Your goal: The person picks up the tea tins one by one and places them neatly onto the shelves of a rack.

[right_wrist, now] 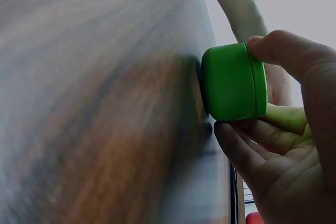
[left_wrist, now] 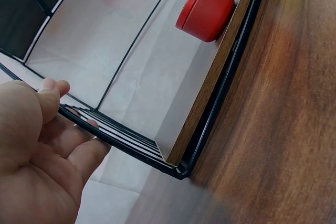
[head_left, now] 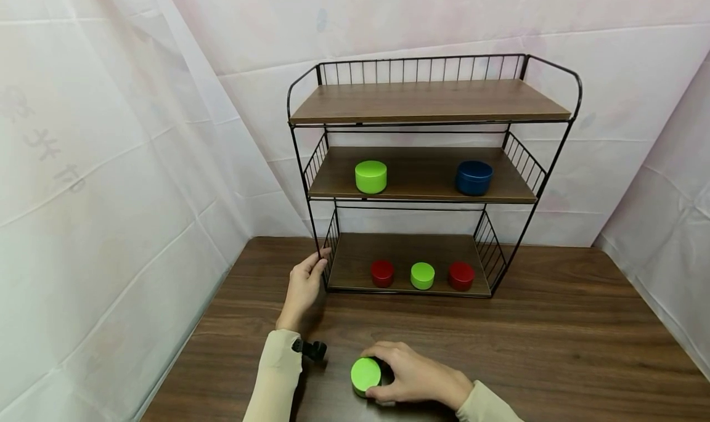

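My right hand (head_left: 416, 374) pinches a round light-green lidded tin (head_left: 365, 374) between thumb and fingers, low over the table near its front. In the right wrist view the tin (right_wrist: 231, 83) has its base at or very near the tabletop; I cannot tell whether they touch. At the left side of a three-tier rack (head_left: 432, 105) with a black wire frame and brown boards, my left hand (head_left: 302, 286) holds the front post. The left wrist view has the thumb on one side of the post (left_wrist: 113, 141) and fingers on the other.
Along the bottom shelf stand a red tin (head_left: 382, 273), a small green tin (head_left: 423, 276) and another red tin (head_left: 461, 276). The middle shelf bears a larger green tin (head_left: 370, 177) and a dark blue tin (head_left: 474, 178). White cloth (head_left: 138, 182) hangs behind and beside the brown table (head_left: 582, 342).
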Demonstrator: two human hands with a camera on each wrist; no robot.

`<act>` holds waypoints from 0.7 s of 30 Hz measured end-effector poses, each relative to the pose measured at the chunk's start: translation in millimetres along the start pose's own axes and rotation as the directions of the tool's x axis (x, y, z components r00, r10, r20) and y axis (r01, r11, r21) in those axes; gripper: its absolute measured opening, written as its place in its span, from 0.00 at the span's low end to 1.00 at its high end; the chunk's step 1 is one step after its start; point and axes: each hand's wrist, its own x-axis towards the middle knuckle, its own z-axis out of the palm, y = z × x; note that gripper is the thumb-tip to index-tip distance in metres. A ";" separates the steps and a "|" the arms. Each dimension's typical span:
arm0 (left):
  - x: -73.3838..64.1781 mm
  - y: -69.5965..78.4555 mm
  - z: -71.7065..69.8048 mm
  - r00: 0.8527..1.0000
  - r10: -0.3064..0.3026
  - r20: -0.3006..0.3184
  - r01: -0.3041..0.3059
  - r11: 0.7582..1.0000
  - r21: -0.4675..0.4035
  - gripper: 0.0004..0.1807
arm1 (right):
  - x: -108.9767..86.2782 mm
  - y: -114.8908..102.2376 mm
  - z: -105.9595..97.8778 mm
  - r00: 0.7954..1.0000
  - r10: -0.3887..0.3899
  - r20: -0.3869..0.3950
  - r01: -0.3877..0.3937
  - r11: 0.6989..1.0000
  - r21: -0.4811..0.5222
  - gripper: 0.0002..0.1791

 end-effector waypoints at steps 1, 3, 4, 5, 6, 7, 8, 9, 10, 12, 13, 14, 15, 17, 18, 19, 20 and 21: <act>-0.1 -0.2 -0.1 1.000 0.001 -0.001 -0.001 1.000 0.000 0.16 | 0.4 0.3 -0.6 1.000 0.004 0.002 -0.004 1.000 0.004 0.26; -0.2 -0.5 -0.2 1.000 0.002 -0.001 -0.002 1.000 -0.003 0.16 | 1.3 0.9 -1.5 1.000 0.009 0.005 -0.009 1.000 0.002 0.25; -0.3 -0.6 -0.2 1.000 0.001 -0.001 -0.001 1.000 -0.003 0.16 | 1.9 1.1 -1.9 1.000 0.009 0.008 -0.009 1.000 0.001 0.25; -0.5 -0.7 -0.3 1.000 0.002 -0.001 -0.002 1.000 -0.006 0.16 | 2.6 1.4 -2.4 1.000 0.009 0.012 -0.009 1.000 0.005 0.25; -0.7 -0.7 -0.4 1.000 0.002 0.000 -0.002 1.000 -0.008 0.16 | 3.3 1.7 -3.1 1.000 0.008 0.013 -0.008 1.000 0.005 0.25; -0.7 -0.8 -0.4 1.000 0.002 0.001 -0.002 1.000 -0.008 0.16 | 4.2 2.0 -3.9 1.000 0.006 0.013 -0.007 1.000 0.009 0.25; -0.6 -0.9 -0.3 1.000 0.002 0.002 -0.002 1.000 -0.009 0.16 | 5.2 2.2 -4.9 1.000 0.007 0.014 -0.007 1.000 0.014 0.25; -0.6 -0.9 -0.3 1.000 0.001 0.002 -0.001 1.000 -0.008 0.16 | 6.3 2.4 -6.2 1.000 0.006 0.013 -0.006 1.000 0.018 0.26; -0.6 -0.9 -0.2 1.000 0.000 0.002 0.000 1.000 -0.007 0.16 | 7.5 2.7 -7.5 1.000 0.009 0.011 -0.009 1.000 0.015 0.26; -0.4 -0.9 -0.1 1.000 -0.002 0.002 0.002 1.000 -0.004 0.16 | 10.1 3.7 -10.0 1.000 0.010 0.005 -0.010 1.000 0.011 0.26; -0.1 -1.1 0.1 1.000 -0.002 0.002 0.002 1.000 -0.003 0.16 | 11.5 4.3 -11.3 1.000 0.016 0.004 -0.016 1.000 0.011 0.26; 0.1 -1.3 0.3 1.000 0.000 0.003 0.000 1.000 -0.005 0.16 | 13.1 5.0 -12.5 1.000 0.023 0.004 -0.023 1.000 0.013 0.26; 0.2 -1.4 0.3 1.000 0.001 0.004 -0.001 1.000 -0.005 0.16 | 14.6 5.7 -13.5 1.000 0.027 0.003 -0.027 1.000 0.014 0.26; 0.7 -1.7 0.5 1.000 0.008 0.008 -0.008 1.000 -0.008 0.17 | 18.3 6.9 -15.6 0.999 0.040 0.005 -0.040 0.999 0.027 0.26; 0.9 -1.9 0.6 1.000 0.010 0.009 -0.009 1.000 -0.010 0.17 | 20.4 7.5 -16.6 0.999 0.047 0.007 -0.047 0.998 0.032 0.26; 1.0 -1.9 0.6 1.000 0.010 0.010 -0.010 1.000 -0.011 0.17 | 22.7 7.8 -17.6 0.998 0.055 0.009 -0.056 0.998 0.041 0.26; 1.0 -2.0 0.5 1.000 0.010 0.010 -0.010 1.000 -0.011 0.17 | 25.3 7.8 -18.6 0.998 0.062 0.011 -0.062 0.997 0.049 0.26; 1.0 -1.8 0.3 1.000 0.009 0.010 -0.009 1.000 -0.009 0.17 | 27.9 7.6 -19.3 0.998 0.063 0.010 -0.063 0.997 0.054 0.25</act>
